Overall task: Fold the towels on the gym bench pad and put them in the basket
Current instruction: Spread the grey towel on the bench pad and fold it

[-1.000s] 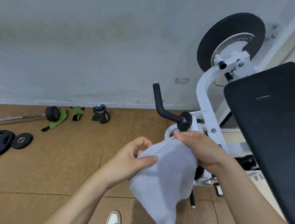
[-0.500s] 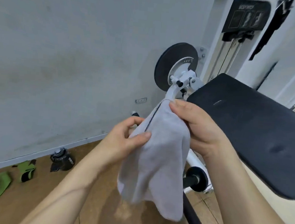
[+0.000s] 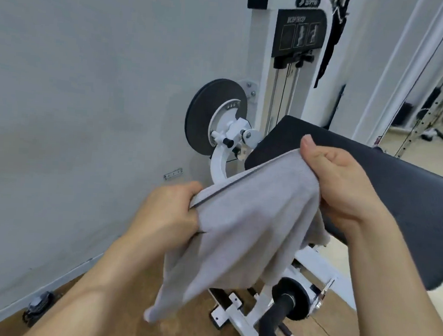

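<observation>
A light grey towel [image 3: 239,230] with a dark edge seam hangs in the air between my two hands, its top edge pulled taut. My left hand [image 3: 172,211] pinches the towel's left corner. My right hand [image 3: 338,182] grips the right corner, higher up and just over the near end of the black bench pad [image 3: 408,198]. The towel's lower part droops in loose folds in front of the machine frame. The pad stretches from centre to the right edge and slopes. No basket is in view.
A white weight machine [image 3: 283,74] stands against the grey wall, with a black disc [image 3: 206,116] and a padded black handle [image 3: 273,333] low down. A dark object [image 3: 38,304] lies on the brown floor by the wall. A mirror and rack [image 3: 432,99] are at the right.
My view has lifted and turned right toward the machine and pad. My hands have spread apart, stretching the towel's top edge, and my right hand has moved up over the pad's end.
</observation>
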Available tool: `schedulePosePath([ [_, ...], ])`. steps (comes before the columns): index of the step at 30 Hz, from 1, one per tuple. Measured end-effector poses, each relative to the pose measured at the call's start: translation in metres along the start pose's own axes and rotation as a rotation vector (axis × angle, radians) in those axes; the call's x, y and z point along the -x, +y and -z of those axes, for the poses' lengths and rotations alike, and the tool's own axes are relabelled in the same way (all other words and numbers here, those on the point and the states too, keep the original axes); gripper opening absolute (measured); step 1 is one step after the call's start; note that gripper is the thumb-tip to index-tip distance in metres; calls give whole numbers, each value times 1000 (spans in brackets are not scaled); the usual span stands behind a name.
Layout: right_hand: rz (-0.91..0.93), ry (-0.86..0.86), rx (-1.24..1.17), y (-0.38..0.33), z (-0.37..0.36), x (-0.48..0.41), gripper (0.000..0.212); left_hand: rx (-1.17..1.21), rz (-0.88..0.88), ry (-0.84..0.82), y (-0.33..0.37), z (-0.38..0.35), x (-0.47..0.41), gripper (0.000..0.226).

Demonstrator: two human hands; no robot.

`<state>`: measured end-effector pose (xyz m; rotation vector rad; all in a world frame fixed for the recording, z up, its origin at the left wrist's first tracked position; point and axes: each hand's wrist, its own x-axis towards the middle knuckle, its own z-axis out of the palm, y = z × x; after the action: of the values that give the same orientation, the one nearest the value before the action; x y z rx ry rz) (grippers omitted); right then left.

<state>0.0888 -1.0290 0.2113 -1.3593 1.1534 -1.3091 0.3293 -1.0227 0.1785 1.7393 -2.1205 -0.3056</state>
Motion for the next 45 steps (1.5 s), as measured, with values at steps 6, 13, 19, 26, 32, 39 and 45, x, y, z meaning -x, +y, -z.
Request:
schedulePosePath([
  [6,-39,404,279,36,72,-63,63,438,-60,-474,-32,-12,-72,43],
  [13,-244,569,835,82,154,-92,53,777,19,-142,-18,-32,-171,13],
  [19,-312,669,316,114,177,-98,44,428,-84,97,-4,-88,-283,8],
  [26,-417,791,951,146,197,-143,6,131,-336,170,15,-167,-414,28],
  [32,-382,995,1121,178,224,-199,22,157,-304,85,46,-212,-482,27],
  [39,-380,1084,1190,217,257,-252,24,206,-231,30,73,-252,-538,22],
  [45,-330,1168,1230,236,257,-278,25,256,-155,62,82,-270,-577,22],
])
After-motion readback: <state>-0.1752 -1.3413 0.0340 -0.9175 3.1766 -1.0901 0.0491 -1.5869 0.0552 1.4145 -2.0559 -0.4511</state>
